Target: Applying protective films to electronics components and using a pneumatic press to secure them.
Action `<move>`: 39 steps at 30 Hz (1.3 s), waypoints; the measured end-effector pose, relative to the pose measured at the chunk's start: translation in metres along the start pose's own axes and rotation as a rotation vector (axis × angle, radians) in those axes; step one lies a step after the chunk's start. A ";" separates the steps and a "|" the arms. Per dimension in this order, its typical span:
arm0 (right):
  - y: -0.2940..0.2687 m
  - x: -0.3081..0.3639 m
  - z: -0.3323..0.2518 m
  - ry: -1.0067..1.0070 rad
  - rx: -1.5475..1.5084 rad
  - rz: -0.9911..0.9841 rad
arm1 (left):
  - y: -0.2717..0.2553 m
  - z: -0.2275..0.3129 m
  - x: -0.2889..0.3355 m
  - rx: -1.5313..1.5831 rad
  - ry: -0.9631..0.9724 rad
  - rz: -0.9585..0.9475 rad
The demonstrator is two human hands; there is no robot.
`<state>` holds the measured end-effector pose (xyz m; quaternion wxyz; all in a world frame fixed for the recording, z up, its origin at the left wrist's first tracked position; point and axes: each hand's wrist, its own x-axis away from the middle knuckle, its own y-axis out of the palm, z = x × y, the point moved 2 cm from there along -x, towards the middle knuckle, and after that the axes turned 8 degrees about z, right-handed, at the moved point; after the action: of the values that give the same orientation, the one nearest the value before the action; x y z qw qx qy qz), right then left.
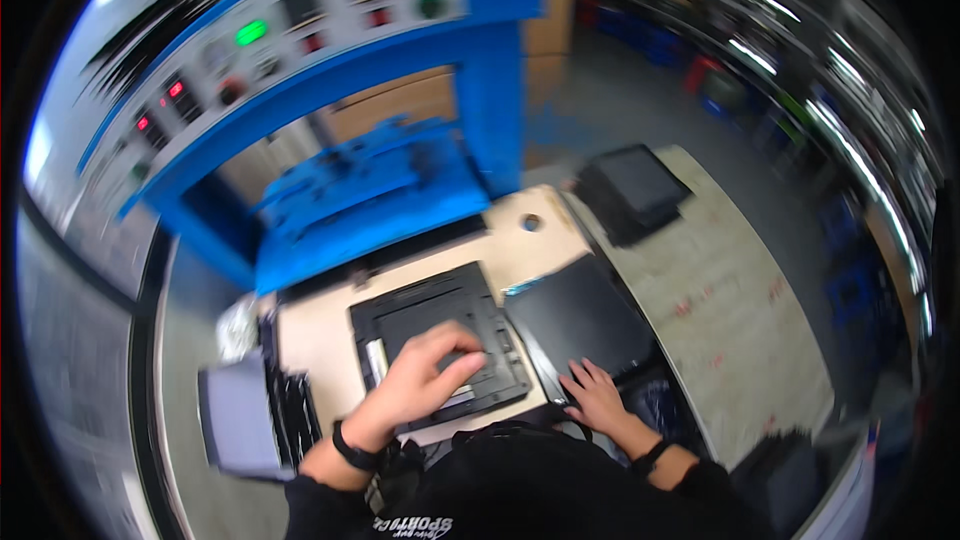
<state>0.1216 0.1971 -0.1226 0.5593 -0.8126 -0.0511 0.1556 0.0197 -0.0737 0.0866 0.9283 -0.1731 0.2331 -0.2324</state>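
Observation:
Below the blue machine, a black rectangular plastic frame with a recessed middle lies on the light tabletop. My left hand is over its near part, fingers curled in toward the thumb. Whatever is in those fingers, if anything, is hidden. A whitish strip shows at the frame's left side, beside that hand. To the right lies a flat, dark, glossy panel. My right hand rests at the panel's near edge with its fingers spread. The picture is somewhat blurred.
The blue machine with its control panel stands at the far side. Stacked black panels sit on the grey-beige table at right. More flat dark pieces and a pale panel stand at left.

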 end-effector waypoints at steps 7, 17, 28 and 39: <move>-0.006 0.006 0.029 0.083 0.092 0.017 | 0.110 -0.051 0.004 -0.070 0.007 -0.436; -0.003 0.020 0.033 0.158 -0.065 0.096 | 0.209 -0.118 -0.037 -0.813 0.121 -1.159; 0.075 0.192 0.062 1.163 -0.176 -0.115 | 0.224 -0.114 -0.052 -0.869 0.223 -1.316; 0.194 0.342 -0.190 2.014 -0.494 0.055 | 0.208 -0.080 -0.062 -0.788 0.491 -1.168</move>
<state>0.4865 0.0435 -0.3065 0.1572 -0.6593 0.4281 -0.5978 0.0029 0.1138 -0.0470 0.4439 -0.5319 0.3697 -0.6191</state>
